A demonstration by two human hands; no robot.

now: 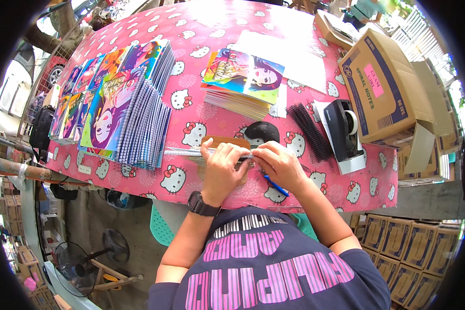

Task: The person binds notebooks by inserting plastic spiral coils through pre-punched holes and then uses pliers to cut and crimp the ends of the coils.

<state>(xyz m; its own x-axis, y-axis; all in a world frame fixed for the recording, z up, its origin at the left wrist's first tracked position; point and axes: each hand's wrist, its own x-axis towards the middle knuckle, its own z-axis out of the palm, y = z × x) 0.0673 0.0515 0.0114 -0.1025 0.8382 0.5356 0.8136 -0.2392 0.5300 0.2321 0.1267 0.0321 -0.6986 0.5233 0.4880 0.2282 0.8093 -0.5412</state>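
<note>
- A clear plastic ruler (201, 152) is held flat on the pink cartoon-print tablecloth (191, 62), near the table's front edge, above a brown board (226, 142).
- The left hand (221, 170) is laid over the ruler, fingers curled onto it.
- The right hand (280, 166) is closed around a blue pen (276, 185), fingertips touching the ruler's right end.
- Spiral notebooks (139, 124) are stacked to the left; a tape dispenser (343, 129) and a cardboard box (385, 88) are set to the right.
</note>
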